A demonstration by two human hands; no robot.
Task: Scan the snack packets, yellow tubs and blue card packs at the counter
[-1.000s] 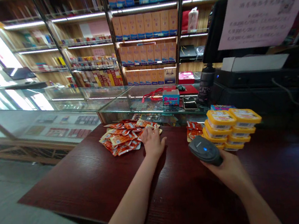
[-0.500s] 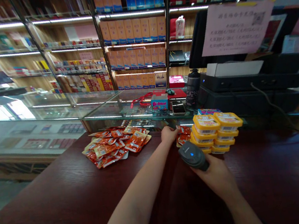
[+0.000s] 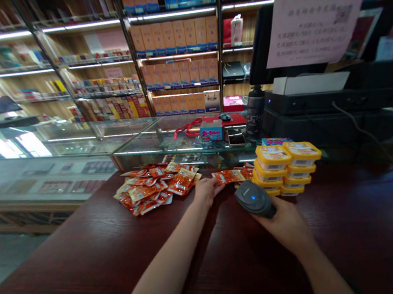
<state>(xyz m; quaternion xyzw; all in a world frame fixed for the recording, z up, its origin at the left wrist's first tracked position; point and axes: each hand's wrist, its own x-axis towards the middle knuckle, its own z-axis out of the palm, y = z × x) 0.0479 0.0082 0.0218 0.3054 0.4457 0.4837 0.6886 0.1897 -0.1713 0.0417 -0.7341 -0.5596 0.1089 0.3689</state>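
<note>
My left hand (image 3: 205,191) is pinched at the left end of an orange-red snack packet (image 3: 229,176), low over the counter. More such packets (image 3: 248,170) lie just right of it, partly hidden behind a stack of yellow-lidded plastic tubs (image 3: 273,155). To the left of my left hand spreads a larger loose heap of orange-red packets (image 3: 151,189). In my right hand (image 3: 289,226) is a dark grey barcode scanner (image 3: 254,199) with a blue light on top. Its head points forward and left, in front of the tubs.
The dark wooden counter (image 3: 134,271) meets a glass display case (image 3: 137,146). On the glass are a small blue-pink box (image 3: 211,131), a phone (image 3: 235,137) and a dark bottle (image 3: 253,110). A monitor with a pink notice (image 3: 312,29) stands at right, above black machines (image 3: 334,100).
My left hand has moved left from the small group of packets, drawing one packet out with it. My right hand holds the scanner in nearly the same place.
</note>
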